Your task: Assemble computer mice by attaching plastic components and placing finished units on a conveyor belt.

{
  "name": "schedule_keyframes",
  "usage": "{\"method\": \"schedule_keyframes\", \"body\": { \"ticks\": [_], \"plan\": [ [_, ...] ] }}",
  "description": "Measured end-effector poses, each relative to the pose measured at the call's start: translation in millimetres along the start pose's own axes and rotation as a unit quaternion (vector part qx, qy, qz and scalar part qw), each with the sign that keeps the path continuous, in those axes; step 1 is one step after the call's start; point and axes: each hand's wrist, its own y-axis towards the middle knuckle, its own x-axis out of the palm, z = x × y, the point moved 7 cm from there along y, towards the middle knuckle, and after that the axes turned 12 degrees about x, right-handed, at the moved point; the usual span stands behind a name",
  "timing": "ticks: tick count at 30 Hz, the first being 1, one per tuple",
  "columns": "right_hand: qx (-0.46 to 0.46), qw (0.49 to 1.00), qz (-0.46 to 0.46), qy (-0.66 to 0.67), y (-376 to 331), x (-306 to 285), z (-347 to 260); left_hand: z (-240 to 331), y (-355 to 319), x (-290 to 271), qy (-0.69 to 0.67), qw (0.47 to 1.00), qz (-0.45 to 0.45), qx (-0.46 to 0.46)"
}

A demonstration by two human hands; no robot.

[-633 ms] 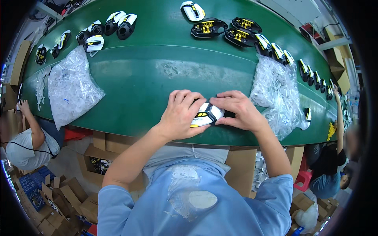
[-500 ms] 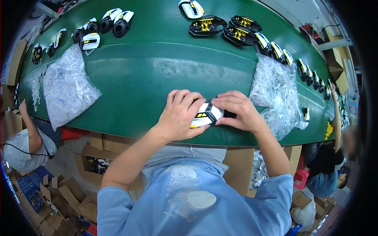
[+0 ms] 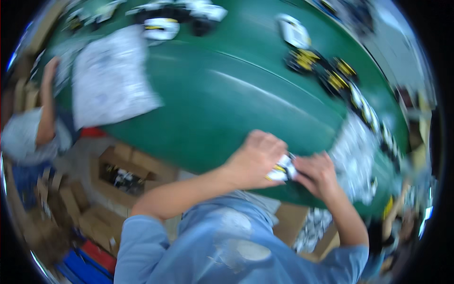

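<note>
Between my two hands, at the near edge of the green table, is a small rounded plastic shell [image 3: 283, 169] in white, black and yellow. My left hand [image 3: 259, 158] is wrapped round its left side, covering much of it. From the right, the thumb and fingers of my right hand [image 3: 318, 173] close on the other end. Motion smears the picture, so fine details of the shell and fingertips do not show.
A clear bag of whitish pieces [image 3: 111, 78] lies left, another bag [image 3: 354, 161] right. Similar shells [image 3: 162, 28] stand at the far left; open black-and-yellow halves [image 3: 302, 60] lie far right. Cardboard boxes [image 3: 101, 222] fill the floor at left. Co-workers sit at both sides.
The whole view has swung and tilted, and is now blurred. My hands, still on the shell, appear lower and further right in the picture.
</note>
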Motion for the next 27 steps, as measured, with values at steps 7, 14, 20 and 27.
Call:
{"method": "schedule_keyframes", "body": {
  "ticks": [7, 14, 20, 27],
  "plan": [
    [-0.058, 0.998, -0.037, 0.002, -27, 18, 37, 14, 0, 33, 0.051, 0.996, 0.054, 0.058],
    [0.018, 0.999, 0.002, -0.048, -17, 7, 5, -3, -5, 36, 0.112, 0.979, 0.146, 0.092],
    [0.098, 0.995, -0.022, -0.025, -16, 15, 58, 4, 9, 39, 0.126, 0.981, 0.081, 0.122],
    [0.052, 0.998, 0.026, 0.001, -2, 20, 28, 8, 20, 46, 0.166, 0.983, 0.022, 0.07]
  ]
}}
